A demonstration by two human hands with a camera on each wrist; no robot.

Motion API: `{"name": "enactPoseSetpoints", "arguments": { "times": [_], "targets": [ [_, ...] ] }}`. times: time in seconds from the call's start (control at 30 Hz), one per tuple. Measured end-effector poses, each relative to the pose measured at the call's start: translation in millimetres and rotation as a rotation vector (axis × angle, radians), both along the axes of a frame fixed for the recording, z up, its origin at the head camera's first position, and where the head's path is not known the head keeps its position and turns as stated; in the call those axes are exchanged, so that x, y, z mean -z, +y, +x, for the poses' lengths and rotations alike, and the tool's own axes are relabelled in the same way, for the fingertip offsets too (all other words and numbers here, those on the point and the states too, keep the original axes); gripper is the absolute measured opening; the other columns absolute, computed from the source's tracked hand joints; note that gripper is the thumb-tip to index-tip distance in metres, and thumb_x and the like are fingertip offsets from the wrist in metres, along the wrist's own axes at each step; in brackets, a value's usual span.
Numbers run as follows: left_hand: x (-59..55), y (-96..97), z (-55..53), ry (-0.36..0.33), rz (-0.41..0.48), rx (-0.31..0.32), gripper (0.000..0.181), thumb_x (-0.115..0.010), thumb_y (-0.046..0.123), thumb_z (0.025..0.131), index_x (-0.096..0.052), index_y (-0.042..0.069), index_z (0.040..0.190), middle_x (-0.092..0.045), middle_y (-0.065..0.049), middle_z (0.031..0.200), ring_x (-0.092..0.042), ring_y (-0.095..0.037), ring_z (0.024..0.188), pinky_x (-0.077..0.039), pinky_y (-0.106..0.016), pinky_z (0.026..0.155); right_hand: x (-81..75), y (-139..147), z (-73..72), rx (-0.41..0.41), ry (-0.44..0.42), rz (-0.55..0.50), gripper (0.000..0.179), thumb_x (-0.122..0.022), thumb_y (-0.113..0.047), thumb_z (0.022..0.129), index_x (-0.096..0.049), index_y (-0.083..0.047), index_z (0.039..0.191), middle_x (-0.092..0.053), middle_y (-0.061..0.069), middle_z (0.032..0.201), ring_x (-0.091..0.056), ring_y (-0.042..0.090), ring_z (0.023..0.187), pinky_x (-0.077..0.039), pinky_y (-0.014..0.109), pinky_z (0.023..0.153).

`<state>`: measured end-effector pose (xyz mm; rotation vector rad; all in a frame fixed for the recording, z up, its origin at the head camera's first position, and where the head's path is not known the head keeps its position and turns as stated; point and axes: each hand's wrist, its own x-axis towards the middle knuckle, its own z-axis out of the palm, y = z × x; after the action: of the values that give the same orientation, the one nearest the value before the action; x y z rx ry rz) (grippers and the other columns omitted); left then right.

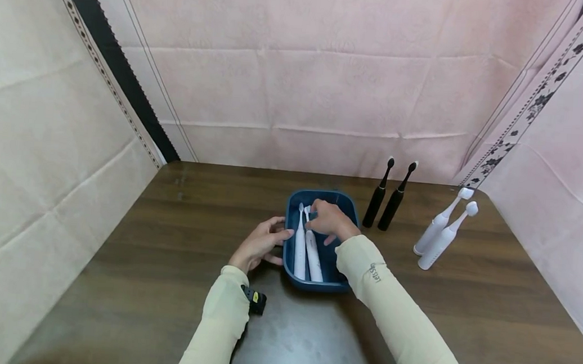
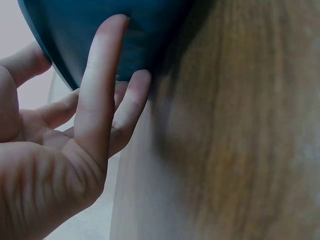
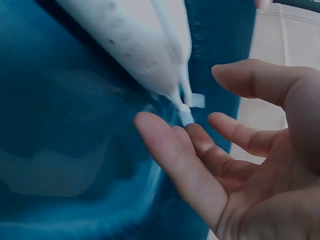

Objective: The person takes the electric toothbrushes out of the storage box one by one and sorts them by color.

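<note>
A blue rectangular tray (image 1: pixel 317 286) holds two white electric toothbrushes side by side, a left one (image 1: pixel 299 250) and a right one (image 1: pixel 314 257). My left hand (image 1: pixel 262 242) holds the tray by its left side, with the thumb on the rim and fingers (image 2: pixel 95 75) against the outer wall. Inside the tray, my right hand (image 1: pixel 330 218) is by the brush-head ends. Its fingers are spread, one fingertip right at a white brush head (image 3: pixel 185 115), and the thumb stands apart. In the right wrist view, the white handles (image 3: pixel 135 45) lie beyond that hand.
Two black electric toothbrushes, a left one (image 1: pixel 375 202) and a right one (image 1: pixel 394 203), stand behind the tray on the right. Farther right are two more white ones, a rear one (image 1: pixel 432 231) and a front one (image 1: pixel 439 246). Pale cloth (image 1: pixel 303 92) hangs behind the wooden table (image 1: pixel 191 242).
</note>
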<state>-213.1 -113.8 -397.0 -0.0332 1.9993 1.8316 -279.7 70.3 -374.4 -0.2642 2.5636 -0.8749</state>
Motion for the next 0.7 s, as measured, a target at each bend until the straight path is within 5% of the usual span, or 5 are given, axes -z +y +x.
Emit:
{"name": "enactPoseSetpoints", "arguments": {
  "times": [0.23,0.7],
  "targets": [
    [1.5,-0.2,0.1,0.006,0.013,0.011,0.060,-0.058,0.029,0.093,-0.031,0.014,0.144,-0.042,-0.011,0.139,-0.048,-0.035,0.120,-0.058,-0.044,0.074,9.4,-5,2.4,0.036,-0.097,-0.021,0.057,-0.062,-0.017,0.088,-0.036,-0.006,0.138,-0.046,0.017,0.130,-0.056,0.029,0.102,-0.059,0.037,0.061],
    [2.9,0.8,-3.4,0.009,0.007,0.016,0.063,-0.058,0.031,0.092,-0.029,0.013,0.145,-0.040,-0.012,0.141,-0.047,-0.035,0.122,-0.058,-0.043,0.073,17.0,-7,0.8,0.090,-0.201,-0.018,0.036,-0.069,-0.017,0.083,-0.049,-0.007,0.111,-0.054,0.013,0.107,-0.060,0.026,0.091,-0.059,0.036,0.062]
  ]
}}
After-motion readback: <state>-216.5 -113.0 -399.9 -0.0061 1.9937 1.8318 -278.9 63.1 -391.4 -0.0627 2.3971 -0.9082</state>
